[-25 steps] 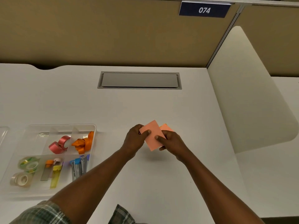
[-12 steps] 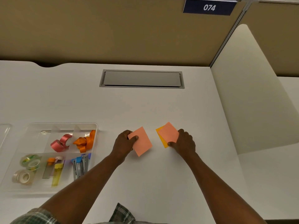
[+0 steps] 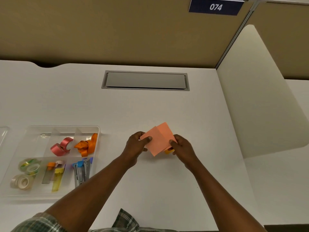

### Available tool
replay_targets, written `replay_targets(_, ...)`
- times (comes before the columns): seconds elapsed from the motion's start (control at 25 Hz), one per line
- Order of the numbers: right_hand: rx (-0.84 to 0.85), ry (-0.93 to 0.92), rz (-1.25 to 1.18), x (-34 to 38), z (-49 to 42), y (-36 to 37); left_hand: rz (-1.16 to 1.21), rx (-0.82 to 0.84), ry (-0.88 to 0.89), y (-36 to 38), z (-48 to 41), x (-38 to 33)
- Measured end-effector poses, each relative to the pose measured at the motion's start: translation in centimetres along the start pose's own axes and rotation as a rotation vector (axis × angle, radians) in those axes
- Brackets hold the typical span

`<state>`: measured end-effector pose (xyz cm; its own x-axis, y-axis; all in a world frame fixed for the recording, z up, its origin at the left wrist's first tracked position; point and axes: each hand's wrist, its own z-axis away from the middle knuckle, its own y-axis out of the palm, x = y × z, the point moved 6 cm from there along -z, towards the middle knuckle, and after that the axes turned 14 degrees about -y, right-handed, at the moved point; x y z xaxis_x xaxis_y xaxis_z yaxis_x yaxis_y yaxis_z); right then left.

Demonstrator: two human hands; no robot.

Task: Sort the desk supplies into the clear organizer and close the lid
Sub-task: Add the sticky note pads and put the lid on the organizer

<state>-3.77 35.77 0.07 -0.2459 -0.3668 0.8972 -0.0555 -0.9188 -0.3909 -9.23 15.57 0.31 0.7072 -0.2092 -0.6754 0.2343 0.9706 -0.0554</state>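
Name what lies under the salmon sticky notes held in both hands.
A corner of an orange pad shows beneath the salmon notes, beside the right hand; the rest of it is covered.

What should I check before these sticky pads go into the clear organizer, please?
1. Left hand grips the front pink pad: ok.
2. Right hand grips the rear pink pad, with the orange pad beneath it: ok.
3. Pads squared into one stack: not ok, they overlap askew.
4. Organizer open on top: ok.
5. Free space: the rear left compartment looks unfilled: ok.
6. Lid at hand: the clear piece at the left edge is mostly cut off: cannot tell.
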Motion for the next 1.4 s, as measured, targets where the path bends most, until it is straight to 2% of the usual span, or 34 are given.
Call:
replay_targets(0.12,0.189,0.034,-0.210,1.1,0.8,2.2,0.050,-0.046,-0.013,0.1,-0.1,-0.2)
replay_targets(0.2,0.220,0.055,-0.230,0.9,0.9,2.9,0.051,-0.084,-0.020,-0.3,-0.2,0.1)
replay_targets(0.28,0.075,0.020,-0.040,0.5,0.4,2.3,0.044,-0.116,-0.013,-1.0,-0.1,0.5)
replay_targets(0.36,-0.163,-0.002,0.323,-0.2,-0.3,0.3,0.048,-0.122,-0.021,-1.5,0.1,0.9)
replay_targets(0.4,-0.207,0.034,0.484,-0.6,-0.5,-0.3,0.051,-0.123,-0.029,-1.8,0.1,1.2)
replay_targets(0.48,-0.136,0.152,0.707,-1.4,-1.0,-0.5,0.047,-0.135,-0.036,-2.3,0.0,1.7)
replay_targets(0.56,-0.056,0.197,0.825,-1.6,-1.4,0.0,0.041,-0.150,-0.030,-2.8,0.0,2.1)
replay_targets(0.72,-0.004,0.286,0.793,-1.9,-2.3,0.4,0.069,-0.146,-0.033,-3.1,0.2,2.4)
replay_targets(0.84,0.005,0.312,0.633,-2.2,-2.4,0.7,0.077,-0.127,-0.034,-3.2,0.5,2.3)
replay_targets(0.96,-0.027,0.266,0.570,-2.2,-1.5,0.8,0.079,-0.111,-0.034,-3.3,0.6,2.3)
replay_targets(1.12,-0.070,0.056,0.813,-1.1,-0.4,1.2,0.085,-0.097,-0.042,-3.3,0.7,2.9)
replay_targets(1.24,0.029,-0.134,0.908,-1.0,-0.1,3.4,0.077,-0.095,-0.048,-3.2,0.8,3.5)
replay_targets(1.32,0.076,-0.146,0.980,-1.4,-0.3,4.3,0.073,-0.096,-0.049,-3.2,0.9,3.6)
replay_targets(1.4,0.039,-0.153,1.037,-1.0,-0.7,4.2,0.067,-0.099,-0.045,-3.4,1.0,3.7)
